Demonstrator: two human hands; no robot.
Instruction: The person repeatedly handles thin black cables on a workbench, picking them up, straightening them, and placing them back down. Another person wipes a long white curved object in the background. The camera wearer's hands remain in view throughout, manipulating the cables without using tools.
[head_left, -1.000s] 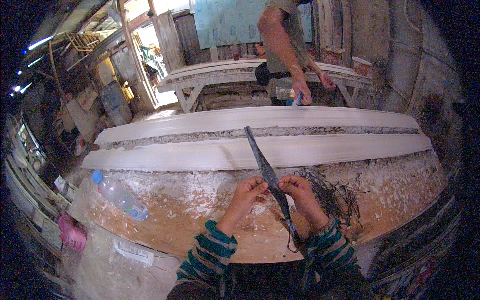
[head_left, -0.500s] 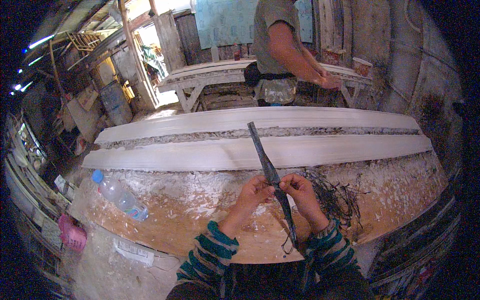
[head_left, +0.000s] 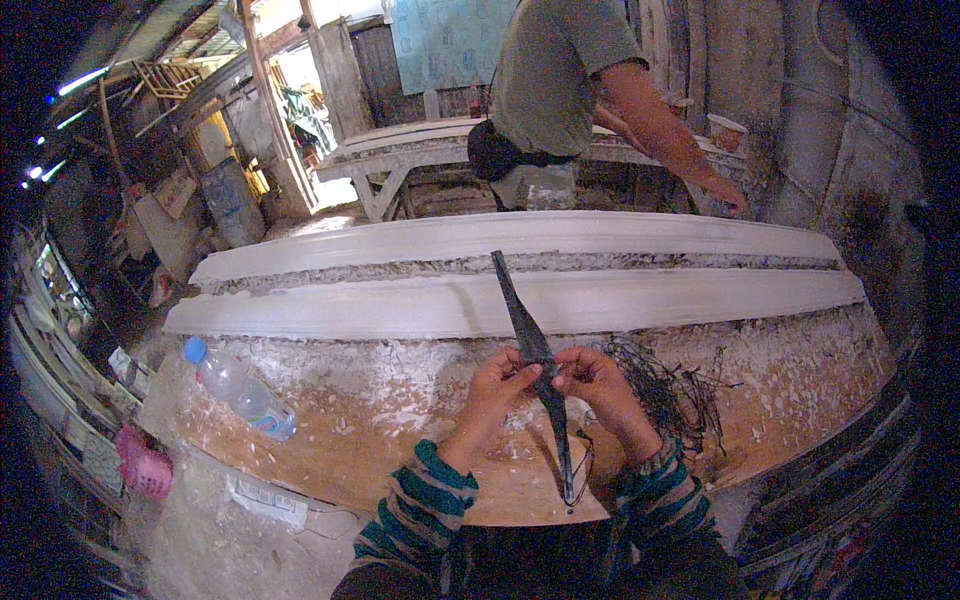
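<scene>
While both hands meet at the middle of the scene, they hold one long, dark, flat strip [head_left: 535,365] between them. The left hand [head_left: 495,385] closes its fingers [head_left: 520,372] on the strip from one side, and the right hand [head_left: 590,380] pinches it with fingers [head_left: 560,380] from the other, so the fingertips nearly touch across it. Above the fingers the strip rises at a slant and tapers to a point over the white boards; below the fingers it narrows and hangs down toward the person's lap. Both forearms wear sleeves striped in teal and dark bands.

Just beyond the right fingers lies a loose tangle of dark fibres [head_left: 670,390] on the table [head_left: 400,440] (a worn wooden top crusted with white plaster). Farther from the fingers, two long white moulded boards [head_left: 640,300] run across the table side by side. Well off to the left of the fingers, a clear plastic bottle [head_left: 240,388] with a blue cap lies on its side. Behind the boards stands another person [head_left: 560,90] in a grey shirt, one arm reaching down to a second bench.
</scene>
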